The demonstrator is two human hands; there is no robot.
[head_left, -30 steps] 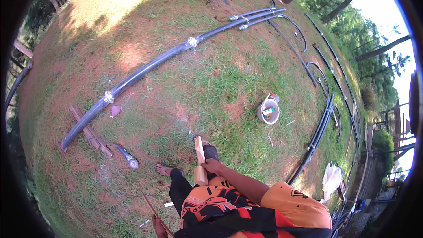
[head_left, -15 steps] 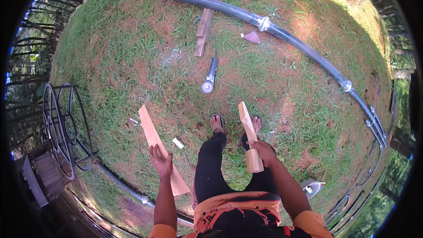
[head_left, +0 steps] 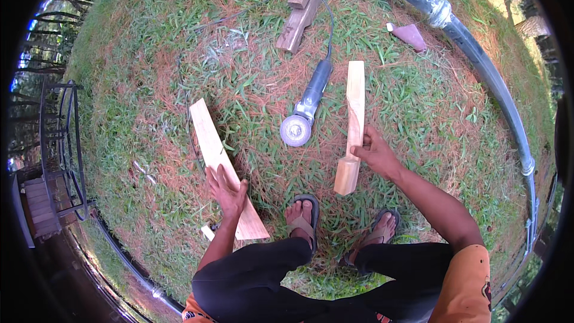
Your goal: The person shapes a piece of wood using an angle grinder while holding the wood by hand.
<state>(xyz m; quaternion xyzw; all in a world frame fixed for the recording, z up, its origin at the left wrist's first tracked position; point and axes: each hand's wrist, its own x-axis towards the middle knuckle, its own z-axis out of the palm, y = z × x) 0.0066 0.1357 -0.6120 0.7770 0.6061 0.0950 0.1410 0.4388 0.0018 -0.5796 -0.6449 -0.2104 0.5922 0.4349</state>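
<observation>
My left hand (head_left: 229,194) lies across a long, flat wooden board (head_left: 209,134), thumb at one edge and fingers at the other. The board slants low over the grass; whether it touches the ground I cannot tell. To the right, my right hand (head_left: 376,154) grips a carved piece of wood (head_left: 356,107) at its narrowed part, near a thicker squared block end. Thumb and fingers close on it from the right side. Between the two pieces an angle grinder (head_left: 314,90) with a round disc lies on the grass, its cord running away from me.
Stacked wooden beams (head_left: 305,15) lie ahead, beyond the grinder. A long dark pipe (head_left: 478,54) with wrapped joints curves along the right. A purplish scrap (head_left: 409,37) rests on the grass. At far left stands a dark metal frame (head_left: 60,143). My sandalled feet (head_left: 302,218) are close below.
I have gone from standing to a low crouch, with knees bent apart. Both hands have come down toward the grass with the wood, and the right one has moved forward.
</observation>
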